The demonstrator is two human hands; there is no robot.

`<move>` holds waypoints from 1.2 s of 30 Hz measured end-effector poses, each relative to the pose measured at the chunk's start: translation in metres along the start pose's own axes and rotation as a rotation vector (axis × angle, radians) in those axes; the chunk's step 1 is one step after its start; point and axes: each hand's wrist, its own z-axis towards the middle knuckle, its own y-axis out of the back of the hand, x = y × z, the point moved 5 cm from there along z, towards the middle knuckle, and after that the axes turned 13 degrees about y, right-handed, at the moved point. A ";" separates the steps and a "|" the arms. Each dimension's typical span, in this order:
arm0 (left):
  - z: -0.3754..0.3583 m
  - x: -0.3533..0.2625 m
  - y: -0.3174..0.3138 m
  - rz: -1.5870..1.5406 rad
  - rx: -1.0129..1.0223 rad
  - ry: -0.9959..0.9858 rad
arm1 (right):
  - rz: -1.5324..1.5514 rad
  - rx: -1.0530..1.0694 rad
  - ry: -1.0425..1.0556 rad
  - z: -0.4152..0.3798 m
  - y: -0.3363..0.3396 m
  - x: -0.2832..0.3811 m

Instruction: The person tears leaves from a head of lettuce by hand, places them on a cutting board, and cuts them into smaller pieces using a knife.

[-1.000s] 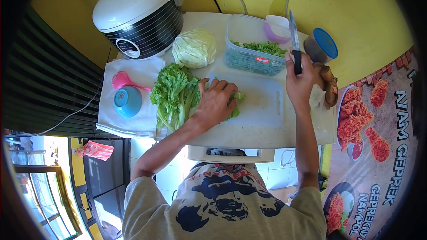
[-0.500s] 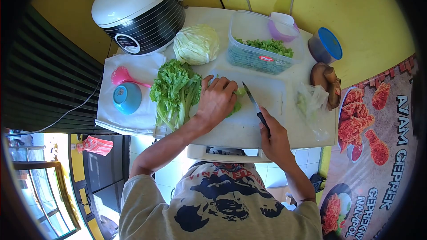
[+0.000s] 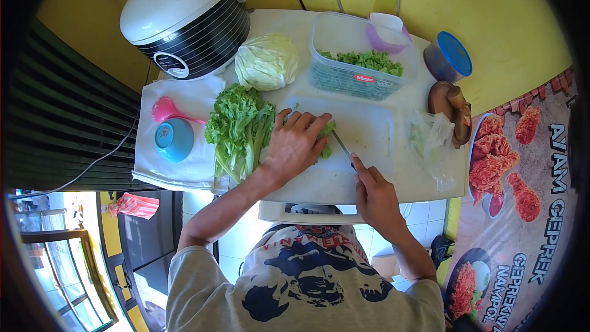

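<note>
Fingers bent, my left hand presses down on lettuce leaves lying on the white cutting board. Most of those leaves are hidden under the palm. A knife is gripped in my right hand, the index finger stretched along its handle. Its blade slants up and left, with the tip right by the leaves and my left fingertips. Just left of my left hand rests a loose bunch of leafy green lettuce. A pale round cabbage-like head sits behind it.
A clear plastic container with cut greens stands behind the board, a purple-and-white container beside it. Right are a blue-lidded tub, a brown wooden object and a plastic bag. Left are a rice cooker, blue bowl and pink ladle.
The knife has come down and left to the lettuce beside my left fingers. My right index finger now extends along the handle. My left hand has shifted slightly.
</note>
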 end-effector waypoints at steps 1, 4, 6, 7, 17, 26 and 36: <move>-0.001 0.001 -0.001 0.015 0.007 -0.014 | -0.014 0.015 -0.001 -0.001 -0.001 0.000; -0.003 0.007 -0.009 0.028 0.020 -0.037 | -0.033 0.031 -0.008 0.000 -0.002 0.003; -0.004 0.012 -0.012 -0.008 0.022 -0.032 | -0.018 0.017 -0.012 0.001 -0.002 0.005; -0.005 0.012 -0.012 -0.008 0.018 -0.037 | -0.010 0.011 -0.014 0.002 -0.002 0.006; -0.001 0.005 -0.001 -0.081 -0.014 -0.031 | -0.103 0.051 0.061 0.003 0.005 0.000; -0.001 0.010 -0.007 -0.109 -0.035 -0.024 | -0.171 0.120 0.110 0.014 0.019 -0.005; -0.002 0.010 -0.008 -0.103 -0.034 -0.016 | -0.166 0.175 0.042 0.016 -0.013 0.000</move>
